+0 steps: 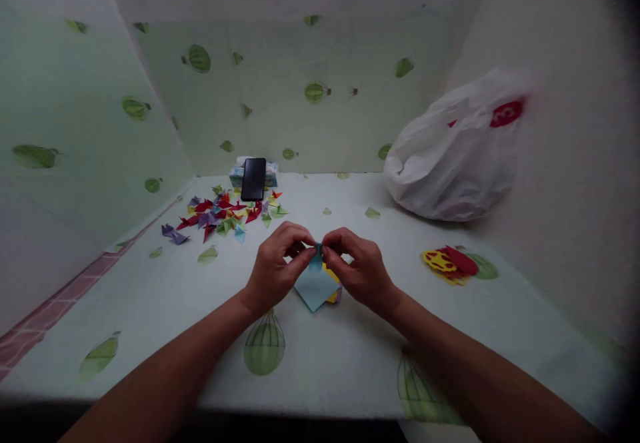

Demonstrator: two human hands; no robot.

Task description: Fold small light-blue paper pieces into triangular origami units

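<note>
Between my two hands is a small folded piece of blue paper (315, 264), pinched at its top by the fingertips of both. My left hand (281, 260) grips it from the left with thumb and forefinger. From the other side my right hand (361, 264) does the same, and its fingers hide part of the paper. Just below lies a stack of square origami paper (313, 291) with a light blue sheet on top. Yellow and purple edges stick out at the stack's right side.
Many-coloured folded paper cranes (220, 213) lie in a heap at the back left. Behind them a black phone (253, 179) leans on a tissue box (271, 174). A white plastic bag (450, 156) stands at the back right, with red and yellow cut-outs (450, 264) in front of it.
</note>
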